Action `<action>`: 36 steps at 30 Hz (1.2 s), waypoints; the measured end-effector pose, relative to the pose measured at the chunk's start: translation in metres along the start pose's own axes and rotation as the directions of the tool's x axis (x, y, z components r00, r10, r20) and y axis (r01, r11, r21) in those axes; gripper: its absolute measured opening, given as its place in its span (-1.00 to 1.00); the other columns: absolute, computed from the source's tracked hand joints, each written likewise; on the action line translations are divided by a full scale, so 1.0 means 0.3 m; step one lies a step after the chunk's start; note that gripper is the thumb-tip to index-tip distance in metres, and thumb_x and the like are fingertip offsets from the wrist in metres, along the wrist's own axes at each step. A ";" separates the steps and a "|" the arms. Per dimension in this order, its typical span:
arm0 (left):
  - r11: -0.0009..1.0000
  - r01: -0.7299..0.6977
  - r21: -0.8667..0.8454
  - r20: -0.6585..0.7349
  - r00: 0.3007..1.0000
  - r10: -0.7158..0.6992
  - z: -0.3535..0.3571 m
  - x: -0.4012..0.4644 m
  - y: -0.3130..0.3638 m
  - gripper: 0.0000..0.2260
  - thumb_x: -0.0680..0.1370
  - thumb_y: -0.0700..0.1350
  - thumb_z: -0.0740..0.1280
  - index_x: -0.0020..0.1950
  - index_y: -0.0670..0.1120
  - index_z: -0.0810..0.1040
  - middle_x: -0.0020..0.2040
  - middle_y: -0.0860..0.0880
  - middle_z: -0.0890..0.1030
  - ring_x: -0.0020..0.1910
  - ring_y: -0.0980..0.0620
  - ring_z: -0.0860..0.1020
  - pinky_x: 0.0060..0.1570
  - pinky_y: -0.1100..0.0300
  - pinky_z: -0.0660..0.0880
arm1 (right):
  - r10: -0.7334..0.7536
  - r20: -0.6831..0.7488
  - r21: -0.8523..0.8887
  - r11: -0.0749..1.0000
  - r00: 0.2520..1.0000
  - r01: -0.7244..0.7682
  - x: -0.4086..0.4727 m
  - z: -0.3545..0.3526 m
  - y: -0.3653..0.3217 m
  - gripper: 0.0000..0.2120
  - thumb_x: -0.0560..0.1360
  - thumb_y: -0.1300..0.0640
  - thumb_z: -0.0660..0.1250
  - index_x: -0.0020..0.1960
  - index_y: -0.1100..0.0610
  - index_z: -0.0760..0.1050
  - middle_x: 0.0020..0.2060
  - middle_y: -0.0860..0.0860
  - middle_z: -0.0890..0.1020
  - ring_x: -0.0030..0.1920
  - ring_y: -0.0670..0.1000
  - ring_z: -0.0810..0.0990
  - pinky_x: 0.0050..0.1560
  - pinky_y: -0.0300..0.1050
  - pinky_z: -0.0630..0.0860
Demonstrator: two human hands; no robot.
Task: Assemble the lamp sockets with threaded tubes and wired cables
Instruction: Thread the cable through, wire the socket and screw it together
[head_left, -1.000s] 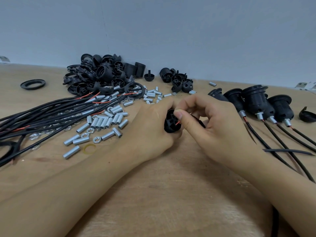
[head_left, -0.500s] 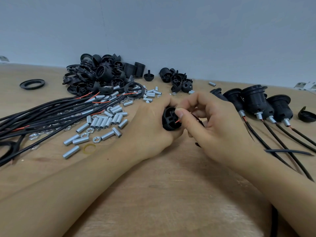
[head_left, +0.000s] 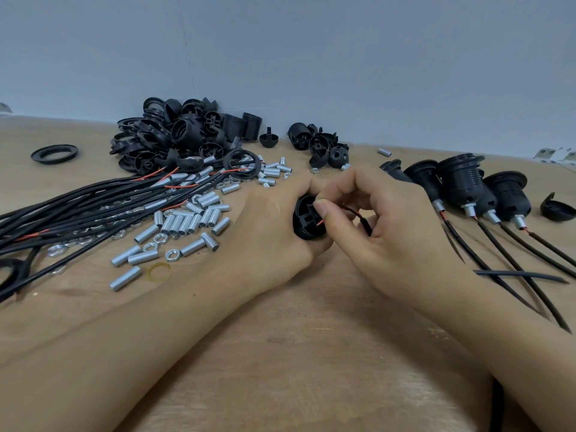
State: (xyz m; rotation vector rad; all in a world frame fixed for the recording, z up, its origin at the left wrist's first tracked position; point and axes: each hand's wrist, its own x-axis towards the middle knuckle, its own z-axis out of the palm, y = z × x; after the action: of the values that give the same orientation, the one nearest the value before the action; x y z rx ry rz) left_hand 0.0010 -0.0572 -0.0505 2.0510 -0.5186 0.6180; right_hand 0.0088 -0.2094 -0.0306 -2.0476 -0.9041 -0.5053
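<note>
While the left hand [head_left: 268,238] wraps its fingers closed around a black socket piece [head_left: 307,219] just above the wooden table [head_left: 296,353], the right hand [head_left: 389,232] pinches a thin red wire [head_left: 347,209] between thumb and forefinger at the open face of that piece. The wire runs out of a black cable [head_left: 365,225] that passes under the right palm. No box or tray shows; everything lies loose on the table. To the left, a bundle of black cables [head_left: 78,210] fans across the wood, touching a scatter of silver threaded tubes [head_left: 184,222] and small nuts [head_left: 171,254]. Behind them sits a heap of black socket parts [head_left: 180,138], with a smaller cluster [head_left: 321,146] to its right and a lone black ring [head_left: 53,153] far left. To the right, four finished sockets [head_left: 467,188] lie side by side, cables trailing toward the near edge, and a black cap [head_left: 556,208] rests just beyond them. The right hand hides the socket's far side.
</note>
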 end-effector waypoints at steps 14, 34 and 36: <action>0.955 0.021 0.296 0.065 0.997 -0.042 -0.003 -0.015 -0.011 -0.71 0.41 -0.19 0.45 -0.11 0.08 0.37 -0.26 0.17 0.48 -0.21 0.07 0.45 -0.21 0.06 0.44 | -0.053 0.149 0.023 0.998 0.987 0.050 0.002 -0.011 0.024 -0.95 0.52 0.21 0.35 -0.12 0.15 0.55 -0.28 -0.12 0.59 -0.28 -0.02 0.55 -0.29 -0.27 0.43; 0.991 -0.084 0.105 0.216 0.975 0.060 -0.059 -0.007 -0.043 -0.60 0.51 -0.06 0.39 0.31 0.02 0.38 0.06 0.15 0.54 0.04 0.10 0.55 -0.01 0.14 0.50 | 0.313 0.083 0.360 0.876 0.946 -0.321 0.022 -0.012 0.099 -0.77 0.55 -0.15 0.24 -0.13 -0.06 0.57 -0.31 -0.07 0.65 -0.32 -0.15 0.58 -0.28 -0.22 0.49; 0.987 -0.138 0.087 0.213 0.970 0.117 -0.063 -0.003 -0.039 -0.59 0.55 0.02 0.38 0.36 0.02 0.36 0.11 0.27 0.48 0.11 0.12 0.55 0.07 0.11 0.51 | 0.349 0.064 0.354 0.868 0.935 -0.349 0.024 -0.012 0.106 -0.67 0.56 -0.22 0.17 -0.10 -0.03 0.56 -0.31 -0.01 0.63 -0.33 -0.07 0.56 -0.27 -0.08 0.49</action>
State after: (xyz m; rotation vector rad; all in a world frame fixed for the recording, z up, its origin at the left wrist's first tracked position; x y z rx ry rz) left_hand 0.0027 -0.0350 -0.0497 2.2043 -0.7592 0.5170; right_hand 0.0374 -0.2222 -0.0406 -1.8114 -0.5524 -0.1282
